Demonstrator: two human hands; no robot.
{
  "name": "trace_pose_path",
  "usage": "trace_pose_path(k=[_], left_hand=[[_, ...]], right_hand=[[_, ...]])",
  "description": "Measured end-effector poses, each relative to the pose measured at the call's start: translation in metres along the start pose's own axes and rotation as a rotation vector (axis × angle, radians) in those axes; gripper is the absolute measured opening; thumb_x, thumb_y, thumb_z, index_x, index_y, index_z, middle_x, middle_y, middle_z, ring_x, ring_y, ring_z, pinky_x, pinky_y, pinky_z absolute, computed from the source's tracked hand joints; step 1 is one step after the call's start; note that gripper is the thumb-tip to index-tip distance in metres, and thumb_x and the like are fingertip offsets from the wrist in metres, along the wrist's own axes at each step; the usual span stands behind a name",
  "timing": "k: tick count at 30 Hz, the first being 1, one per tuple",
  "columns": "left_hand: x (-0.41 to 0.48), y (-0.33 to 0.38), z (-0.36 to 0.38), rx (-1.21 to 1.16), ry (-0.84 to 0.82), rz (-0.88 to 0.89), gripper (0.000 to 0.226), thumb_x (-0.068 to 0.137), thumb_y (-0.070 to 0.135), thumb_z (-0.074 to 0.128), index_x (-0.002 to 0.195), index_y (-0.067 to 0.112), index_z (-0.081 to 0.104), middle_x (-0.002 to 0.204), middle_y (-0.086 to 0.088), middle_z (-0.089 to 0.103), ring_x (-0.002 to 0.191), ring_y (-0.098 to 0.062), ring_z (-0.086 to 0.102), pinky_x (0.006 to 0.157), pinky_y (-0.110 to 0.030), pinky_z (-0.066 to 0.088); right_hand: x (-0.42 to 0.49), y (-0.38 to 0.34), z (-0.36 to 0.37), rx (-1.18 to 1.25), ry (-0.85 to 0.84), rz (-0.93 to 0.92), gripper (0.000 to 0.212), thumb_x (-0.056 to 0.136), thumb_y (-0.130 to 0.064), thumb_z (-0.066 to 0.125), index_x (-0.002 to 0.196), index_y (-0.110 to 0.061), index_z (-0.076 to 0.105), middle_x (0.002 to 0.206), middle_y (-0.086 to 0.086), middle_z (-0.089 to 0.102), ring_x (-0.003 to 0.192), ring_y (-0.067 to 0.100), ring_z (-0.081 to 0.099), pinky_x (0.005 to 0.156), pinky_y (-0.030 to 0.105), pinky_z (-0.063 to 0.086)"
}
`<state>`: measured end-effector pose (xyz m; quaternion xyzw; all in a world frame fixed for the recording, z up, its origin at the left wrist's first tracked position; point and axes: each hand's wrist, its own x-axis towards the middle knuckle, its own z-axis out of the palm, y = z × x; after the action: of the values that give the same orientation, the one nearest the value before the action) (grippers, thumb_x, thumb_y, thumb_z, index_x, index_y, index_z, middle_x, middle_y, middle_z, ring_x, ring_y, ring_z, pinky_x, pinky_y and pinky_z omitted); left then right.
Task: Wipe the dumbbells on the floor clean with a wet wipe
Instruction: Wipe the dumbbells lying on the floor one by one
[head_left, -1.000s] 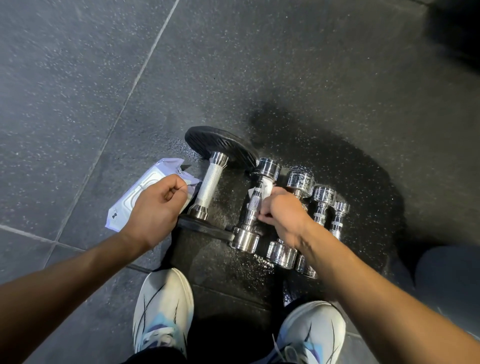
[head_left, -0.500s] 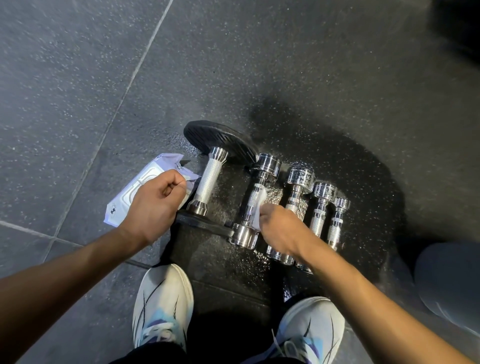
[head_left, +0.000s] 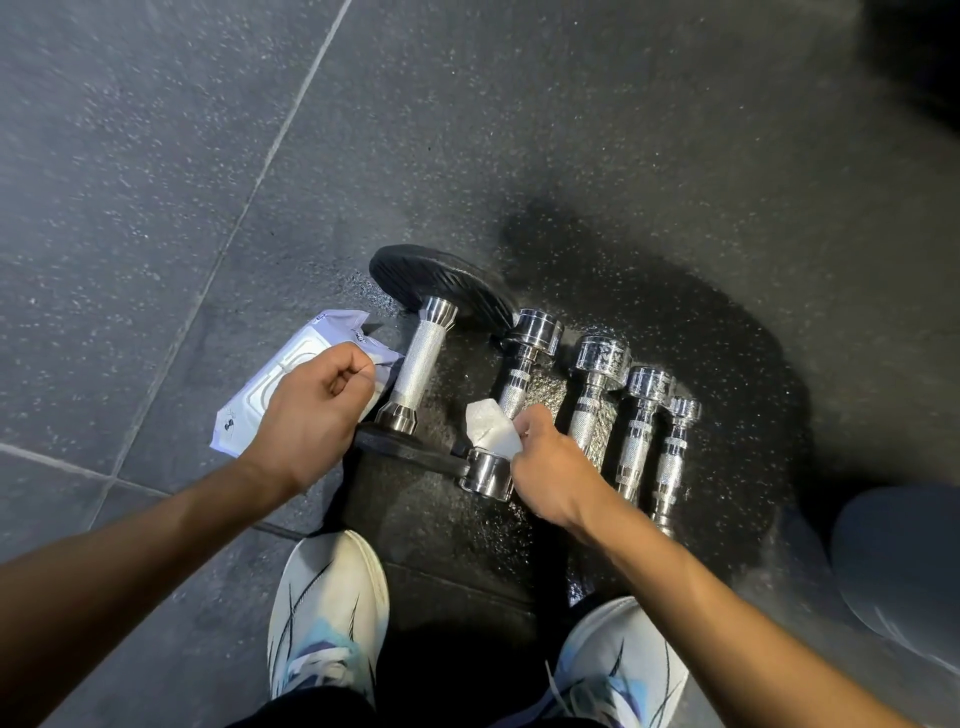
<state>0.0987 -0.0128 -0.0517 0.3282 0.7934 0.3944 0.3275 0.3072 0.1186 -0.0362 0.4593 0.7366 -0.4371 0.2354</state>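
Observation:
Several chrome dumbbells lie side by side on the dark floor. The largest dumbbell (head_left: 422, 364) has black plates and lies leftmost. My right hand (head_left: 550, 467) pinches a white wet wipe (head_left: 491, 428) against the near end of the second dumbbell (head_left: 519, 384). Smaller chrome dumbbells (head_left: 639, 421) lie to its right. My left hand (head_left: 311, 410) is curled into a fist, resting over the wet wipe pack (head_left: 270, 387), which lies left of the largest dumbbell. Whether it pinches anything is hidden.
The rubber floor (head_left: 597, 156) is speckled grey with tile seams on the left. My two white shoes (head_left: 327, 618) stand just below the dumbbells. A grey rounded object (head_left: 904, 566) sits at the right edge.
My right hand slid with the wipe down the second dumbbell's handle toward its near end. My left hand stayed over the pack.

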Motion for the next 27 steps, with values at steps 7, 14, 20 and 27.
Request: trace_pose_path(k=[7,14,20,27], left_hand=[[0.001,-0.001,-0.001,0.01,-0.002,0.0,0.022,0.09,0.031,0.05,0.079,0.012,0.054,0.06,-0.001,0.046,0.058,-0.013,0.04,0.059,-0.033,0.035],[0.001,0.0,0.0,0.031,-0.005,0.008,0.022,0.09,0.031,0.049,0.079,0.013,0.055,0.065,-0.015,0.052,0.059,-0.015,0.042,0.058,-0.037,0.037],[0.001,-0.001,0.0,0.018,0.005,-0.008,0.021,0.089,0.031,0.05,0.08,0.013,0.055,0.057,-0.003,0.046,0.057,-0.014,0.04,0.058,-0.035,0.036],[0.001,-0.002,0.0,0.018,0.013,-0.013,0.021,0.089,0.032,0.05,0.081,0.013,0.055,0.057,0.004,0.046,0.055,-0.013,0.039,0.057,-0.036,0.037]], right_hand=[[-0.001,-0.011,-0.011,-0.061,-0.057,-0.009,0.031,0.101,-0.001,0.037,0.131,-0.01,0.041,0.083,-0.004,0.056,0.063,0.011,0.054,0.046,0.02,0.039],[-0.03,-0.03,0.001,-0.331,0.058,-0.295,0.033,0.1,-0.007,0.045,0.133,-0.012,0.052,0.107,0.01,0.064,0.109,0.027,0.057,0.096,0.037,0.053],[-0.006,-0.03,0.015,-0.538,-0.019,-0.384,0.042,0.093,-0.007,0.047,0.133,-0.015,0.038,0.103,0.012,0.063,0.121,0.03,0.036,0.107,0.047,0.029],[0.013,-0.025,0.003,-0.758,-0.094,-0.433,0.06,0.087,-0.025,0.061,0.141,-0.016,0.037,0.109,0.01,0.064,0.133,0.029,0.03,0.114,0.055,0.015]])
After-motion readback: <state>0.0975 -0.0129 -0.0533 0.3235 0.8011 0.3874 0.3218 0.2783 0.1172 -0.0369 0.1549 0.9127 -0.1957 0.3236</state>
